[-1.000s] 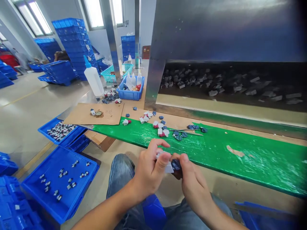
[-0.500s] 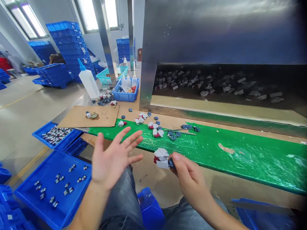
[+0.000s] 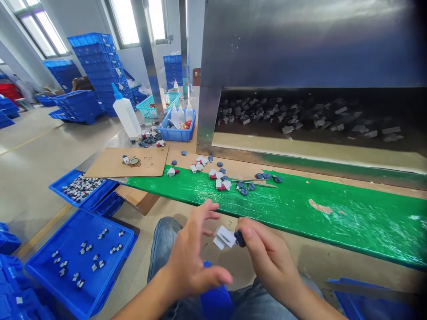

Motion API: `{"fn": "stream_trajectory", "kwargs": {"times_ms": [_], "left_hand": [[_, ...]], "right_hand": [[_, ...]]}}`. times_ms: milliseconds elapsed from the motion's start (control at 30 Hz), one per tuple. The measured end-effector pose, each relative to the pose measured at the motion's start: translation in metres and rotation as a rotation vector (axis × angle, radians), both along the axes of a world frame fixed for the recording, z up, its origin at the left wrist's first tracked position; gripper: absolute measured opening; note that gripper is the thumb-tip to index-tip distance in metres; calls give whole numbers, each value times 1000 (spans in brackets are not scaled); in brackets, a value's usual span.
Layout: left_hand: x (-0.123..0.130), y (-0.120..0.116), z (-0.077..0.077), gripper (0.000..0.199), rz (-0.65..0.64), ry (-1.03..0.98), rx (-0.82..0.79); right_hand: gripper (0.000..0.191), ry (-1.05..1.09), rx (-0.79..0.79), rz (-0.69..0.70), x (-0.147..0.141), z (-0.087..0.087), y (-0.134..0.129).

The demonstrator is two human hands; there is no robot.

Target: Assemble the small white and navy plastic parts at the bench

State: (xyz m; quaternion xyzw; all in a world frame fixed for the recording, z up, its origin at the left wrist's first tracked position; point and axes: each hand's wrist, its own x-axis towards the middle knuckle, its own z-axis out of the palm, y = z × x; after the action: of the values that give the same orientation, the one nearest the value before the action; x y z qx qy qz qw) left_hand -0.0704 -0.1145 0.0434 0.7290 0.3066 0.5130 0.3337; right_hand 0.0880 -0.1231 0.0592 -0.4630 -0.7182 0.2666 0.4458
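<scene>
Between thumb and fingers, my right hand (image 3: 271, 258) pinches a small figure part (image 3: 225, 238), white and blocky with a dark blue end. The dark blue end sits at my fingertips and the white end points left. My left hand (image 3: 195, 253) is just left of the part, fingers spread, holding nothing. Beyond the hands, similar white and red pieces (image 3: 218, 180) and loose dark blue pieces (image 3: 245, 189) lie on the green-covered bench edge (image 3: 333, 222). Thin metal rods (image 3: 256, 183) lie among them.
A white bottle (image 3: 126, 116) with a blue nozzle stands behind a cardboard sheet (image 3: 100, 164). A blue tray (image 3: 110, 284) with spaced-out small parts is at lower left, near a fuller bin (image 3: 56, 186). A metal hood (image 3: 300, 44) with a pile of parts inside rises ahead.
My left hand has swung right and down toward the part and turned from palm-up to sideways. My right hand has lowered slightly and rotated the part, hiding its red area.
</scene>
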Motion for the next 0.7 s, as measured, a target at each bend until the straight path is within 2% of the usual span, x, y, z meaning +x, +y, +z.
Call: {"fn": "stream_trajectory", "kwargs": {"times_ms": [33,67,100,133,233,367,467,567,700], "left_hand": [[6,6,-6,74,18,37,330],[10,12,-10,71,43,71,559],[12,18,-11,60,78,97,700],[12,22,-10,49,105,125,773],[7,28,-2,24,136,174,762],[1,26,4,19,127,204,770],[0,24,2,17,146,218,807],[0,24,-1,14,172,236,826],[2,25,2,8,155,249,947]], "right_hand": [[36,40,-54,-4,-2,0,-1],[37,83,-111,-8,-4,1,-2],[38,123,-160,-14,-5,2,-3],[38,154,-196,-20,-6,4,-4],[40,179,-233,-6,-2,9,-3],[38,92,-258,-6,2,16,0],[39,147,-326,9,0,18,2],[43,347,-490,54,-5,17,3],[50,580,-787,54,-10,17,2]]}}
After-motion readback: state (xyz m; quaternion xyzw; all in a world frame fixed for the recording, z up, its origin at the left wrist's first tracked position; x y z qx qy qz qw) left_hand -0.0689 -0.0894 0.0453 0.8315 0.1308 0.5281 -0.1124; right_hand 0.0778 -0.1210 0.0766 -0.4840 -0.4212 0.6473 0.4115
